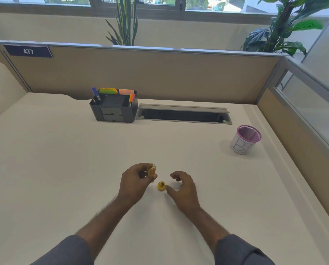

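Observation:
My left hand [135, 183] holds a small clear container [151, 170] with yellowish shavings inside, pinched between thumb and fingers just above the white desk [64, 169]. A small yellow sharpener piece [161, 186] lies on the desk between my hands. My right hand [182, 190] hovers just right of it, fingers loosely curled and spread, holding nothing; its thumb tip is close to the yellow piece.
A black desk organiser [114, 108] with markers and sticky notes stands at the back. Right of it is a grey cable slot [182, 114]. A pink-rimmed mesh cup [245, 140] wrapped in paper stands at the far right. Beige partition walls enclose the desk.

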